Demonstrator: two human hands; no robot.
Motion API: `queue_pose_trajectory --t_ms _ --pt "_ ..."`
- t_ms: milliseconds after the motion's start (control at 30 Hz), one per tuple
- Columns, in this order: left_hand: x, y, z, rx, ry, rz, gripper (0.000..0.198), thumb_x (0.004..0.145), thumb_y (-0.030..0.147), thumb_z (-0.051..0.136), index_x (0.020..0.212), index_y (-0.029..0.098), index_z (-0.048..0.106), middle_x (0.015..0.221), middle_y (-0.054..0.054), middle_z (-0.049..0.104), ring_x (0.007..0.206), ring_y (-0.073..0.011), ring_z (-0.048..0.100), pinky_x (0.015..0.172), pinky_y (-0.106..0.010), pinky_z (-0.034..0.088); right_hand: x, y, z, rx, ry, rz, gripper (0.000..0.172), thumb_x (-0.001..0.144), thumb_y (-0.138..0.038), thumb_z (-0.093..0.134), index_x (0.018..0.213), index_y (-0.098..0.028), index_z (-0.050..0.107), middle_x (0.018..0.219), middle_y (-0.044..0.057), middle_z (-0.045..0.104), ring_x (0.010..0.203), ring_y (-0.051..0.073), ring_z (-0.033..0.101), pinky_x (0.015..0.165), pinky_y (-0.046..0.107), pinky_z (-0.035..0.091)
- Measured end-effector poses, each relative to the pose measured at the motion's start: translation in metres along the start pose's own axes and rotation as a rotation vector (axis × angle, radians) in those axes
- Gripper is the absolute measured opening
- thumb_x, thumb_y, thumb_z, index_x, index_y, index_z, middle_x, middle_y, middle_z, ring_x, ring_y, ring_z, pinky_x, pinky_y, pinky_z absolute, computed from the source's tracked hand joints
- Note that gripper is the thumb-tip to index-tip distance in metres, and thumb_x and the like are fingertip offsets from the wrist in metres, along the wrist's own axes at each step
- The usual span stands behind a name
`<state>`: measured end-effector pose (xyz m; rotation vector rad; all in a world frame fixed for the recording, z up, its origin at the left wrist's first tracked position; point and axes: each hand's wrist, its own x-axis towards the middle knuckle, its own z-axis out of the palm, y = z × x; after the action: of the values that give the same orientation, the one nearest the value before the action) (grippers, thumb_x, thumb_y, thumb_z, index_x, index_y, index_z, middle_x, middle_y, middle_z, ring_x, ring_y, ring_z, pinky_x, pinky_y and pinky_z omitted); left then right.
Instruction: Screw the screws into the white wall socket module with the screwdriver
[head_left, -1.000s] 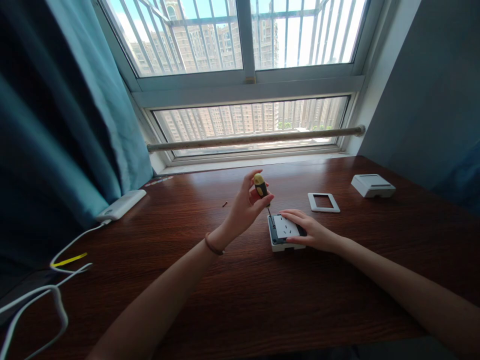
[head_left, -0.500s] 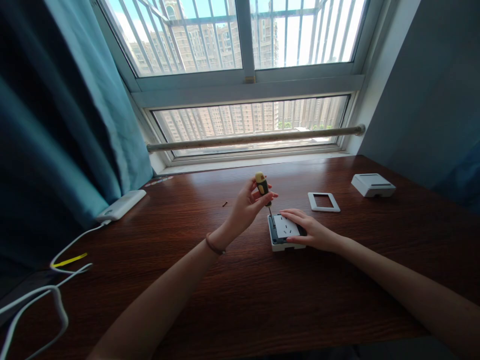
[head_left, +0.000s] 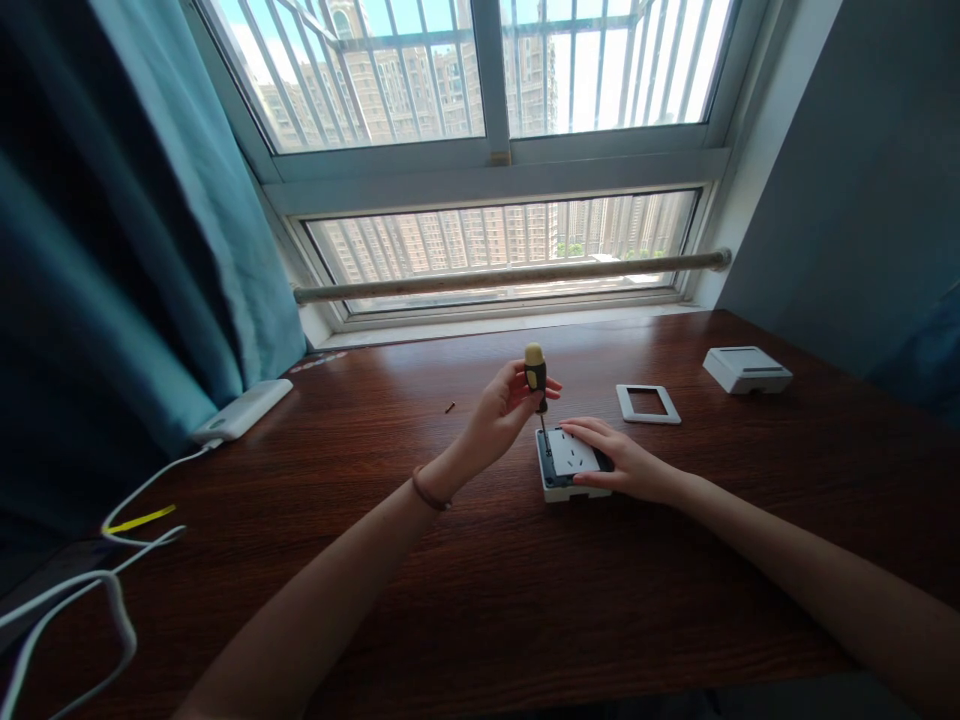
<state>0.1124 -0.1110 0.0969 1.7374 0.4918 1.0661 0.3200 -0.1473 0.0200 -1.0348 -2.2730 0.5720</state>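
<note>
My left hand (head_left: pixel 508 405) is closed around a screwdriver (head_left: pixel 535 372) with a yellow and black handle. The tool stands nearly upright, its shaft reaching down to the left side of a wall socket (head_left: pixel 574 454). This socket has a white slotted face in a dark frame on a white box. My right hand (head_left: pixel 626 465) grips the socket's right side, thumb along the near edge and fingers over the far edge. A small screw (head_left: pixel 449 407) lies on the table left of my left hand. The screwdriver's tip is too small to make out clearly.
A white cover frame (head_left: pixel 670 405) lies behind my right hand. Farther right sits a white box (head_left: pixel 746 370). At left, a white power strip (head_left: pixel 244 410) with a cable rests by the blue curtain (head_left: pixel 225 300), near a yellow strip (head_left: pixel 142 520). The wooden table (head_left: pixel 465 600) meets the window.
The screwdriver's handle has swung slightly right and turned more upright, and my left hand has shifted with it. My right hand and the socket have stayed in place.
</note>
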Motion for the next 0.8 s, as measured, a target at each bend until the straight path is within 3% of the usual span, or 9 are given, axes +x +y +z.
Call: queue_pose_trajectory --t_ms 267,567,800 --pt "-0.001 -0.015 -0.002 0.211 0.155 -0.019 0.035 0.065 0.027 0.07 0.094 0.016 0.055 0.075 0.0 0.056 0.07 -0.0111 0.056 0.067 -0.025 0.049 0.0 0.001 0.0 -0.008 -0.008 0.005 0.068 0.076 -0.048 0.058 0.133 -0.018 0.035 0.133 0.013 0.039 0.123 0.027 0.035 0.104 0.042 0.029" --pt "0.0 -0.009 -0.006 0.026 0.048 -0.071 0.041 0.067 0.023 0.069 0.101 0.014 0.048 0.083 -0.007 0.067 0.082 -0.0196 0.065 0.077 -0.036 0.051 0.0 0.001 0.001 -0.011 0.0 -0.001 0.068 0.075 -0.047 0.059 0.133 -0.019 0.035 0.133 0.013 0.039 0.123 0.027 0.035 0.104 0.043 0.029" --pt "0.0 -0.006 -0.001 -0.12 -0.111 -0.056 0.026 0.078 0.021 0.058 0.099 0.015 0.043 0.105 -0.013 0.062 0.092 -0.0191 0.063 0.083 -0.036 0.048 0.0 0.0 0.0 -0.006 -0.007 0.001 0.068 0.075 -0.046 0.059 0.133 -0.018 0.035 0.134 0.013 0.038 0.124 0.027 0.034 0.104 0.044 0.028"
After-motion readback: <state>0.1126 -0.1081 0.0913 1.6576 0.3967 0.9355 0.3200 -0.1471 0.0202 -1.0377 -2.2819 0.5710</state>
